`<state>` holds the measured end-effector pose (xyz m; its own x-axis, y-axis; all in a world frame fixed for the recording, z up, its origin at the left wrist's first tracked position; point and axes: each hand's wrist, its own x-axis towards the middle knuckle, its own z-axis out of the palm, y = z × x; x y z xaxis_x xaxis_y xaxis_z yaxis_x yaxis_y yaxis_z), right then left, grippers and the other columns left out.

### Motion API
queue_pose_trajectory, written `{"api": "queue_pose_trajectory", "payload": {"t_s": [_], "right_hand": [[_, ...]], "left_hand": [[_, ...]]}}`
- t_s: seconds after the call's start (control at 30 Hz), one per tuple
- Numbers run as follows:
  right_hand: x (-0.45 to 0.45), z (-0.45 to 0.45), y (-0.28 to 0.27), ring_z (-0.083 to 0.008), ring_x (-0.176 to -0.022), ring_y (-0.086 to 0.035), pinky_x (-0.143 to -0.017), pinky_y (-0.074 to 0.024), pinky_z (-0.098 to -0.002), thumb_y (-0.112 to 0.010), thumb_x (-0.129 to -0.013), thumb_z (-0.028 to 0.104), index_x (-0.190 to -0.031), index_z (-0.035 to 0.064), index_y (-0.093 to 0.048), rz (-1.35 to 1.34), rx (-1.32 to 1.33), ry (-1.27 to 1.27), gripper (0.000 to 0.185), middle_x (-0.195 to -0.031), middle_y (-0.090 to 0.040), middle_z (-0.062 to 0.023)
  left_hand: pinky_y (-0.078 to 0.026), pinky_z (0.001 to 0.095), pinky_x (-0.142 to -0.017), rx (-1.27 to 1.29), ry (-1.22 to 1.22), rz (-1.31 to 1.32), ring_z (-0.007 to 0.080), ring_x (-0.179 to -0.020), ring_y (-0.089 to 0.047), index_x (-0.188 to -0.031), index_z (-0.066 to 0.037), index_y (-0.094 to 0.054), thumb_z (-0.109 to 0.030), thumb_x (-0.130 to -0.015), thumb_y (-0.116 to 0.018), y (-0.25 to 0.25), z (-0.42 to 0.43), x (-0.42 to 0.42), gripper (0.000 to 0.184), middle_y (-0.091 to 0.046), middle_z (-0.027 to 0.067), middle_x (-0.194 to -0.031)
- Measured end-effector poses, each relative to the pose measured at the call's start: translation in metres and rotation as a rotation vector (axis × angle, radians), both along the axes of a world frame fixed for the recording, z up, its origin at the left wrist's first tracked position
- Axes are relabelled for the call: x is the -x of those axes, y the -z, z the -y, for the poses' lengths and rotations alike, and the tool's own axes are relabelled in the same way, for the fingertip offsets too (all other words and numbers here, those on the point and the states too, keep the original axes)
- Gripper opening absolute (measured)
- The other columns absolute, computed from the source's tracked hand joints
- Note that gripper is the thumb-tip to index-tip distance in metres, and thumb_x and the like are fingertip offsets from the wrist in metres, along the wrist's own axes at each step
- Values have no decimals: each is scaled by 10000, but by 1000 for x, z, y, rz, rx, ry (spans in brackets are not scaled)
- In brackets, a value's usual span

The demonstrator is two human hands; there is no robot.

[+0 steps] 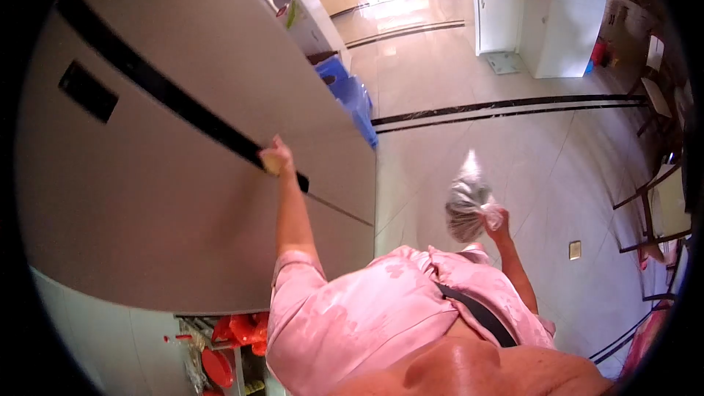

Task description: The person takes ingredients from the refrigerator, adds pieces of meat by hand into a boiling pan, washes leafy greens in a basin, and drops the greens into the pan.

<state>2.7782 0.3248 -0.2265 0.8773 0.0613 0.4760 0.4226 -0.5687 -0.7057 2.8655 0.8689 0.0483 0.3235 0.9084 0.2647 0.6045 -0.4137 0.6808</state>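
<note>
A large grey-beige refrigerator (183, 198) fills the left side, with a long dark handle strip (158, 88) running across its front. My left hand (276, 157) is at the lower right end of that strip, its fingers curled at the groove and partly hidden. On the right, my right hand (497, 221) grips the gathered neck of a clear plastic bag (466, 202). Something dark or greenish fills the bag, too blurred to name. The bag hangs in the air above the tiled floor, apart from the refrigerator.
Blue plastic containers (348, 95) stand beyond the refrigerator's far edge. Chairs (664, 202) line the right side. A white cabinet (500, 18) is at the back. A small brass-coloured floor plate (575, 250) lies in the tiles. Red items (218, 367) sit on a shelf at lower left.
</note>
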Motion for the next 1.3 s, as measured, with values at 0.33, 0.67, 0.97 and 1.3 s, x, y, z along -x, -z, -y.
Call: {"api": "queue_pose_trajectory", "payload": {"t_s": [0.33, 0.67, 0.97, 1.3], "right_hand": [[-204, -52, -105, -284, -774, -600, -694, -492, -369, -683, -596, 241, -740, 86, -600, -100, 222, -919, 227, -783, -614, -108], [-260, -112, -138, -347, -810, -568, -699, -459, -432, -542, -660, 81, -743, 26, -586, -220, 219, -1334, 108, -815, -588, -147], [-250, -177, -151, -343, -765, -572, -661, -467, -432, -574, -673, 136, -709, 37, -572, -194, 323, -1648, 106, -785, -589, -143], [-241, -211, -155, -346, -998, -543, -829, -430, -418, -548, -781, 85, -1094, 24, -524, -153, 41, -1555, 320, -1035, -568, -210]], "left_hand": [[-503, 389, -669, -219, -281, -102, 299, -871, -633, -1011, 53, -534, -372, -874, -543, 5, -6, 6, 447, -628, 192, -974], [-477, 423, -607, -355, -420, 4, 330, -718, -622, -827, -19, -514, -349, -809, -611, 30, 46, -5, 345, -622, 153, -777], [-478, 396, -771, -68, 143, 434, 292, -1019, -545, -1200, 40, -382, -217, -799, -648, 63, 186, -44, 545, -516, 189, -1141], [-152, 312, -1090, 165, 923, 177, 288, -1346, -202, -1371, 71, -190, -343, -821, -617, 27, 255, -74, 811, -201, 243, -1434]]}}
